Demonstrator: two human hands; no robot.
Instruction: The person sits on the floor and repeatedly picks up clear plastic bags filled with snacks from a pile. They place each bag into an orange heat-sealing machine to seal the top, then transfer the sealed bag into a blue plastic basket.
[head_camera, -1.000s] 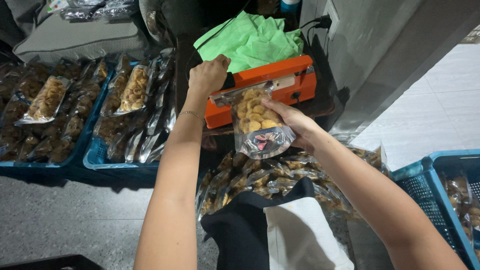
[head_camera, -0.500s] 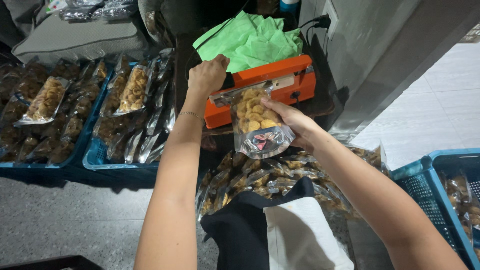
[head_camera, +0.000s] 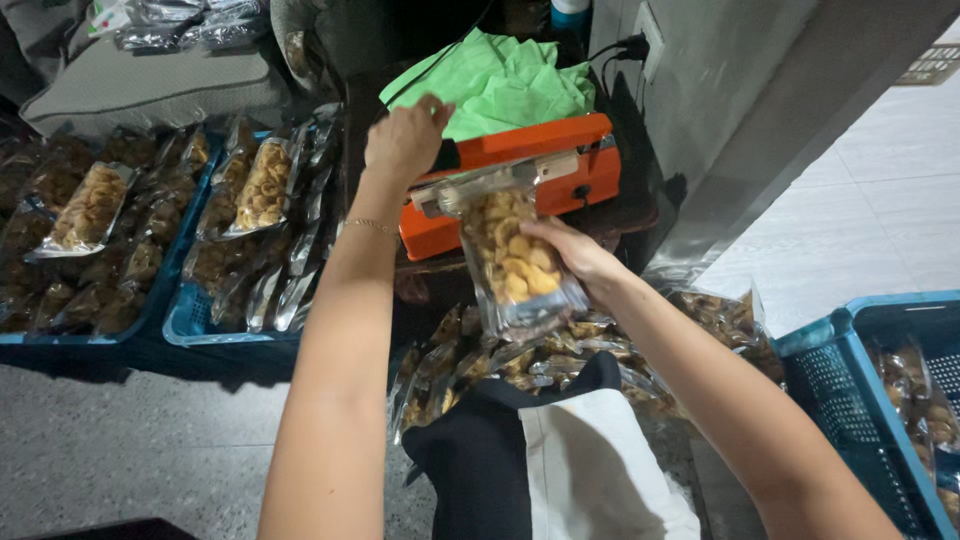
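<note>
My left hand (head_camera: 403, 140) presses the orange heat sealer's (head_camera: 520, 180) handle, fingers curled closed over it; my right hand (head_camera: 570, 255) grips the clear snack pouch (head_camera: 510, 260), its mouth under the bar for sealing.

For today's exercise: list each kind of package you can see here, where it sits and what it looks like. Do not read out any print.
Clear pouch of pale round snacks: right hand holds it at the orange sealer.
Filled clear pouches: standing in blue crates, far left.
Loose pouches: heaped below the sealer.
</note>
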